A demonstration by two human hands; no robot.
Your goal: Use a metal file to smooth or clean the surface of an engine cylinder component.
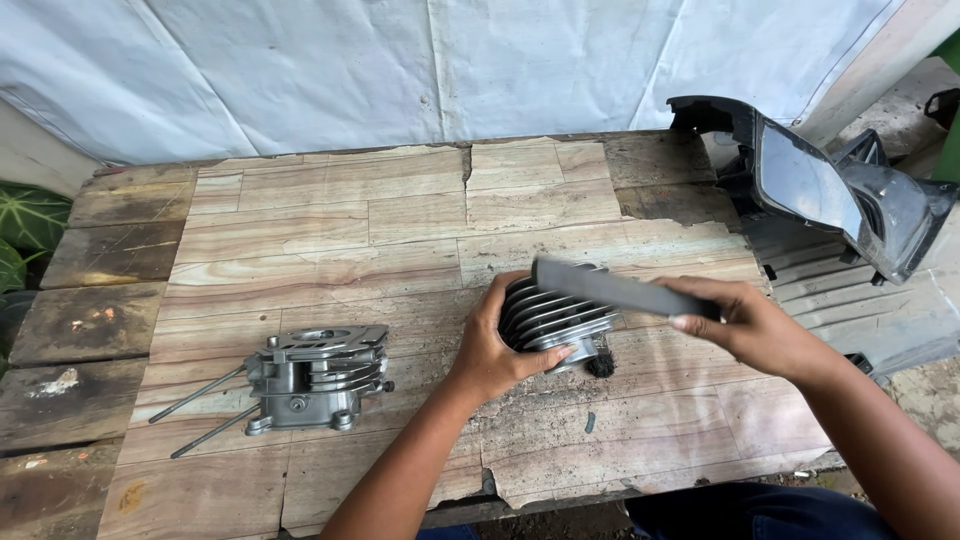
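On the wooden table [330, 230], the left hand [492, 350] clasps a finned cylinder [555, 315] while the right hand [745, 325] pinches a flat grey file [610, 288].

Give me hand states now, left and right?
Left hand: closed around the finned engine cylinder, steadying it on the wooden table.
Right hand: closed on a flat grey file, held over the cylinder.

At centre frame the finned cylinder [555, 318] is dull silver-grey, its ribs making a pattern of parallel bright and dark stripes; the flat file [620, 290] across it is plain dark grey. At lower left the cylinder head [315, 378] is matt silver. The table [340, 220] is pale tan with streaky brown wood grain, darker weathered brown at its edges. The sheet [350, 60] along the top is white, and the plastic cover [830, 185] at upper right is black
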